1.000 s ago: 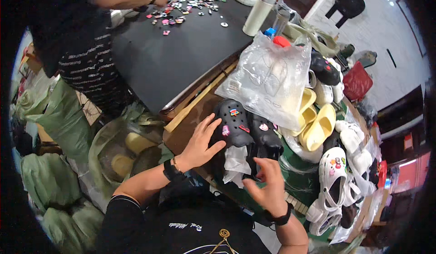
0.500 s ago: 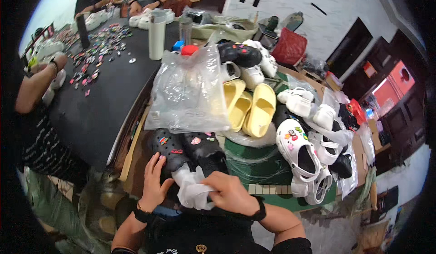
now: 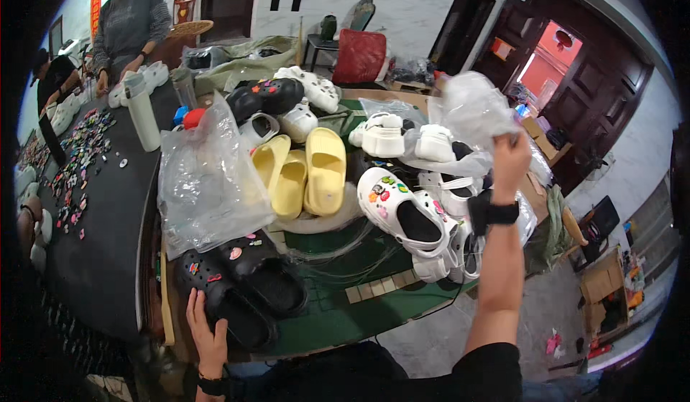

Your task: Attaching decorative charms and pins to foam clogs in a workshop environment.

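Two black clogs with colourful charms lie at the near left of the green table. My left hand (image 3: 208,330), fingers apart, rests against the side of the left black clog (image 3: 244,316). Beside it is the other black clog (image 3: 277,283), its opening bare. Out to the right, my right hand (image 3: 511,159) is closed on a crumpled, translucent white plastic sheet (image 3: 474,107), which is blurred and raised above the pile of white clogs. A large clear plastic bag (image 3: 205,186) lies just beyond the black clogs, overlapping their toes.
Yellow slides (image 3: 325,176) and a charm-covered white clog (image 3: 392,204) sit mid-table among other white clogs. At left, a black table (image 3: 108,258) bears scattered charms (image 3: 79,158) and a pale bottle (image 3: 141,114). Two people work beyond it. A red chair (image 3: 359,56) stands behind.
My right hand has pulled the white plastic sheet out of the black clogs and swung it up to the far right. My left hand stays by the left clog. The view has turned right.
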Demonstrator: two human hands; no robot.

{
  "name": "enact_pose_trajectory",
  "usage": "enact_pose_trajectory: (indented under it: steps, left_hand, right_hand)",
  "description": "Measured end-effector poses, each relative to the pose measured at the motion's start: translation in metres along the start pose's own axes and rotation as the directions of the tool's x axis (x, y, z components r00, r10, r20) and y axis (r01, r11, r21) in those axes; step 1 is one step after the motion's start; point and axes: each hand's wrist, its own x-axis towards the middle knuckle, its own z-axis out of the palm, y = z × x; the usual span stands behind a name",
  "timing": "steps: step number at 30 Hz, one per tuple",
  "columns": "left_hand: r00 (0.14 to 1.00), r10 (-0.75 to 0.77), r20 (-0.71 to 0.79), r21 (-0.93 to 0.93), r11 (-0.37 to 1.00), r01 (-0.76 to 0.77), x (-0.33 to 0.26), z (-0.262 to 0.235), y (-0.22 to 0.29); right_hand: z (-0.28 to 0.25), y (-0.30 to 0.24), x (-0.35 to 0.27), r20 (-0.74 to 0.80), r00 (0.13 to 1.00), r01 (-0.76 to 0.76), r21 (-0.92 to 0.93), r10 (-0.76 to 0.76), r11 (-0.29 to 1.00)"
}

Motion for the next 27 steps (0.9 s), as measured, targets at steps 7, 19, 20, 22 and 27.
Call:
enact_pose_trajectory:
  steps: [7, 19, 20, 22, 27]
  left_hand:
    - [0.993, 0.114, 0.011, 0.013, 0.993, -0.114, 0.006, 0.0, 0.004]
    - [0.988, 0.153, 0.007, 0.042, 0.987, -0.153, 0.005, -0.01, 0.003]
    - [0.987, 0.157, 0.022, 0.028, 0.987, -0.157, 0.007, -0.012, 0.004]
    - [0.986, 0.159, 0.046, -0.009, 0.987, -0.159, 0.011, -0.018, -0.001]
    - [0.967, 0.195, 0.164, -0.101, 0.979, -0.18, 0.019, -0.037, -0.016]
  right_hand:
    - [0.006, 0.055, 0.006, 0.247, 0.964, 0.12, -0.084, -0.096, 0.989]
    - [0.05, -0.186, -0.264, 0.804, 0.291, -0.004, 0.543, -0.518, 0.84]
    - [0.057, -0.187, -0.275, 0.826, 0.26, -0.048, 0.529, -0.5, 0.847]
    - [0.063, -0.186, -0.291, 0.86, 0.236, -0.014, 0.469, -0.453, 0.883]
    - [0.025, -0.198, -0.301, 0.907, 0.147, 0.014, 0.397, -0.395, 0.918]
